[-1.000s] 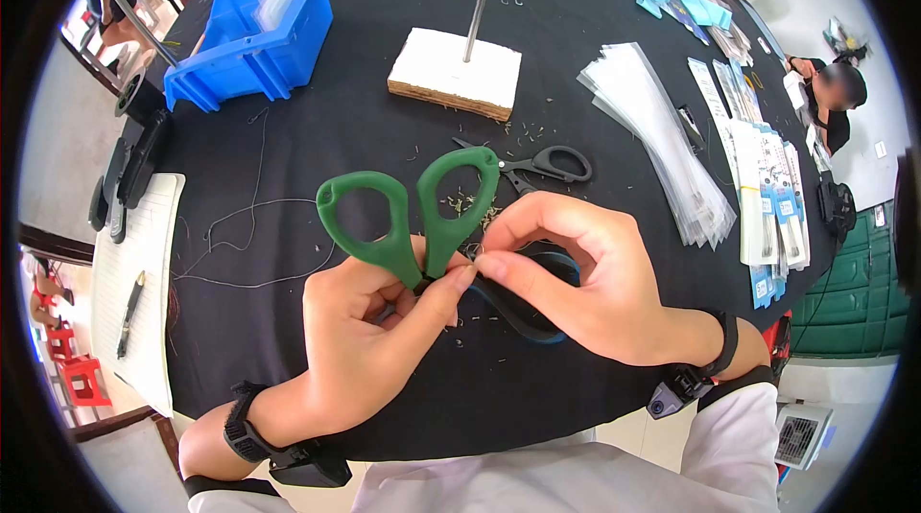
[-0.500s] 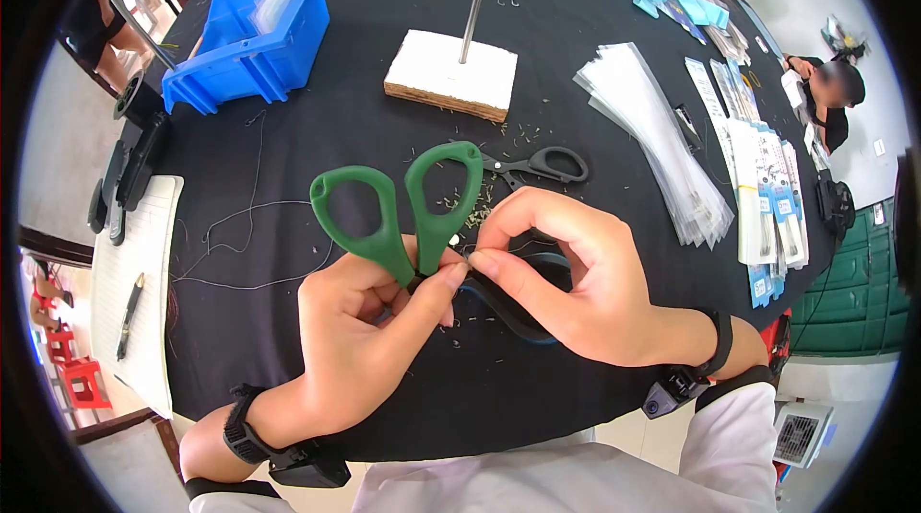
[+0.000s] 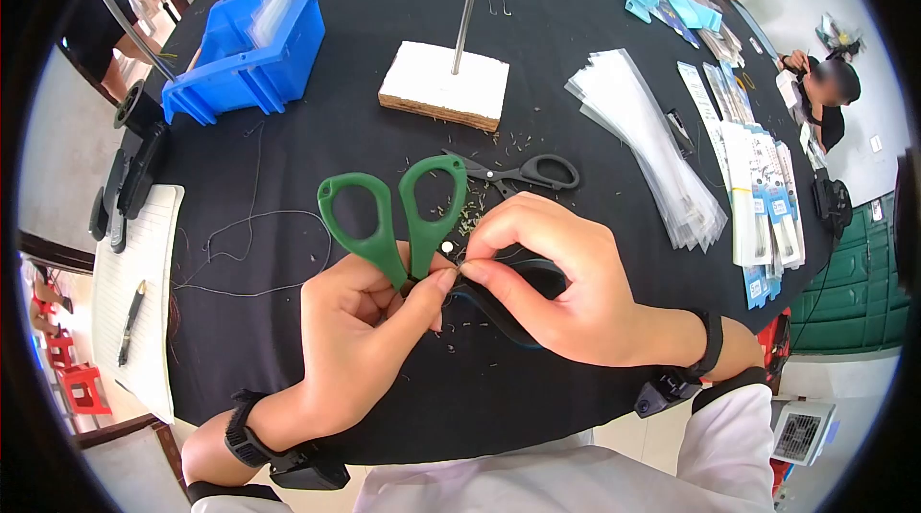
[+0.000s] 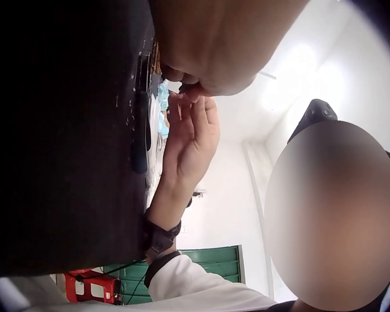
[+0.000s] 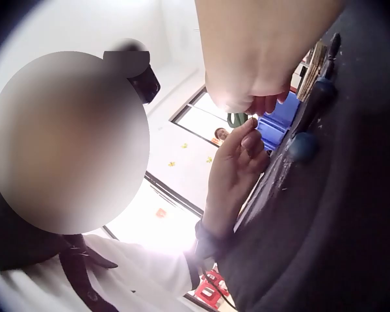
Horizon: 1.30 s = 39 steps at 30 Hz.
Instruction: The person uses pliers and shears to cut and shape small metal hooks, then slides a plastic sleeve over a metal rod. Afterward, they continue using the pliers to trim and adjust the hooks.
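In the head view my left hand [image 3: 355, 340] holds green-handled scissors [image 3: 420, 243], handles up and blades hidden. Its thumb and forefinger pinch close against the fingertips of my right hand [image 3: 556, 288]. That hand pinches a thin line [image 3: 519, 248], of which only a faint strand shows; I cannot tell what is at its end. A small white bead-like dot [image 3: 447, 246] shows just above the fingertips. Partly covered by the right hand, a dark curved tool with blue edging [image 3: 513, 321] lies on the cloth. Black scissors [image 3: 537, 173] rest beyond, beside scattered clippings [image 3: 472, 216].
A white block [image 3: 446, 81] holding a metal rod stands ahead. The blue bin [image 3: 240, 81] is far left, above a notebook [image 3: 158, 244] with a pen [image 3: 131, 321]. Clear plastic sleeves [image 3: 652, 149] and packets [image 3: 758, 187] lie right. Loose thread [image 3: 278, 214] curls left on black cloth.
The head view has shifted slightly, moving the table things a little left and down. The green handles have swung slightly left, and the white dot has come into sight. Both hands keep their pinch.
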Each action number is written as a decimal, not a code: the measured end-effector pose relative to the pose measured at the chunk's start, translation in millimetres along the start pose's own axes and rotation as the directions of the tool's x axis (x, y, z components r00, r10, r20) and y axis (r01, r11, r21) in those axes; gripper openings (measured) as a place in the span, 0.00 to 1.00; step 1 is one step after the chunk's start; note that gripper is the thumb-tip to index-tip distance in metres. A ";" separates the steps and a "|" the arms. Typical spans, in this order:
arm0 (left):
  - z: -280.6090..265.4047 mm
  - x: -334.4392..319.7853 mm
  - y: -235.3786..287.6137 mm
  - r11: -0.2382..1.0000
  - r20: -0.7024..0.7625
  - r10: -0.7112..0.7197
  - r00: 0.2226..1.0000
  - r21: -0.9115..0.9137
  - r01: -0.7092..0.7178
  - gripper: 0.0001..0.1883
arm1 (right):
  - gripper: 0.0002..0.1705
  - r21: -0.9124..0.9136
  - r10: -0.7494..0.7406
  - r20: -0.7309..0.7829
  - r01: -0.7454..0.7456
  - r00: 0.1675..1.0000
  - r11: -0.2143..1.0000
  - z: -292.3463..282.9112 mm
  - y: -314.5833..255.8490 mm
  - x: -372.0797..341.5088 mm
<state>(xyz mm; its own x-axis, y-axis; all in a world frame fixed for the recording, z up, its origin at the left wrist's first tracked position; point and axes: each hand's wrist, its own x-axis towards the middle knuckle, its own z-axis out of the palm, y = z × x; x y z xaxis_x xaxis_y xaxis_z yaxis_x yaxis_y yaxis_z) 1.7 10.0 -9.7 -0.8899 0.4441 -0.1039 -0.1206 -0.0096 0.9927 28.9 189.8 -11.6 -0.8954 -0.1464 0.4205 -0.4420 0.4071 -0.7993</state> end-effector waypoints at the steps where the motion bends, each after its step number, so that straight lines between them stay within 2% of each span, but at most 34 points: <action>1: -0.4 0.3 -1.3 1.000 -0.003 -0.002 1.000 0.004 0.002 0.04 | 0.07 -0.026 -0.005 0.012 0.005 1.000 1.000 -0.7 -0.6 0.0; 5: 2.1 1.5 -2.9 1.000 -0.074 0.019 0.997 -0.018 -0.020 0.04 | 0.07 -0.130 -0.052 -0.021 0.049 0.998 0.990 -3.0 -4.2 1.8; 7: -0.2 2.4 1.9 1.000 -0.100 -0.014 0.995 -0.020 0.012 0.04 | 0.07 -0.147 -0.057 -0.064 0.047 0.996 0.988 -9.3 -4.0 5.4; 8: -1.5 3.1 4.1 0.999 -0.115 -0.028 0.993 -0.022 0.026 0.04 | 0.07 -0.225 -0.090 -0.087 0.068 0.992 0.972 -15.5 0.2 8.7; 9: -2.5 4.0 4.8 0.999 -0.123 -0.032 0.992 -0.048 0.026 0.04 | 0.07 -0.331 -0.037 -0.060 0.015 0.998 0.944 -24.7 1.3 10.6; 11: -4.0 5.6 5.2 0.995 -0.137 -0.037 0.990 -0.099 0.024 0.04 | 0.08 -0.567 -0.039 0.006 0.036 0.999 0.823 -40.0 16.7 11.1; 14: -5.5 7.6 4.8 0.991 -0.116 -0.070 0.991 -0.119 0.057 0.07 | 0.11 -0.629 0.084 0.078 -0.016 0.993 0.777 -45.2 26.3 11.4; 17: -8.2 9.6 6.5 0.972 -0.107 -0.126 0.986 -0.210 0.102 0.07 | 0.15 -0.602 0.140 0.100 -0.053 0.985 0.797 -51.2 25.4 10.4; 20: -10.1 10.4 6.9 0.957 -0.101 -0.169 0.980 -0.257 0.138 0.08 | 0.17 -0.655 0.139 0.140 -0.013 0.980 0.756 -52.5 17.4 8.0; 23: -11.4 12.0 5.1 0.945 -0.075 -0.182 0.980 -0.290 0.153 0.08 | 0.17 -0.686 0.209 0.124 -0.068 0.970 0.725 -49.0 20.1 6.8; 26: -13.9 12.8 9.4 0.901 -0.019 -0.260 0.966 -0.364 0.235 0.08 | 0.17 -0.651 0.331 0.089 -0.197 0.939 0.733 -50.0 13.9 10.8; 29: -18.6 15.0 6.1 0.838 0.030 -0.290 0.956 -0.474 0.269 0.08 | 0.18 -0.529 0.595 0.103 -0.463 0.797 0.711 -54.5 1.0 17.1; 31: -20.1 16.3 5.7 0.811 0.037 -0.313 0.949 -0.509 0.288 0.08 | 0.20 -0.161 0.582 0.167 -0.560 0.796 0.813 -51.6 12.2 9.8; 32: -20.7 17.0 5.9 0.797 0.042 -0.324 0.945 -0.526 0.297 0.08 | 0.21 0.036 0.568 0.194 -0.584 0.800 0.811 -50.2 16.2 7.1; 35: -22.3 18.2 6.1 0.767 0.071 -0.342 0.937 -0.555 0.321 0.08 | 0.22 -0.250 0.334 0.182 -0.285 0.925 0.925 -43.8 11.0 10.3; 36: -22.8 18.3 5.3 0.764 0.077 -0.340 0.937 -0.559 0.323 0.08 | 0.23 -0.337 0.255 0.213 -0.174 0.943 0.925 -42.6 5.6 12.4; 39: -22.6 18.7 3.2 0.762 0.086 -0.335 0.938 -0.562 0.324 0.08 | 0.25 -0.425 -0.024 0.186 0.102 0.982 0.899 -34.1 11.3 9.2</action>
<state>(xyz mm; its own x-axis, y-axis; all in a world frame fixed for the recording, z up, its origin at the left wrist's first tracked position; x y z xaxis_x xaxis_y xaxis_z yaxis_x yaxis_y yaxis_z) -25.2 -2.0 -9.8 -0.7566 0.4972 -0.4247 -0.6268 -0.3667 0.6875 17.5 223.8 -2.1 -0.8791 -0.3215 0.3519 -0.4661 0.7344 -0.4933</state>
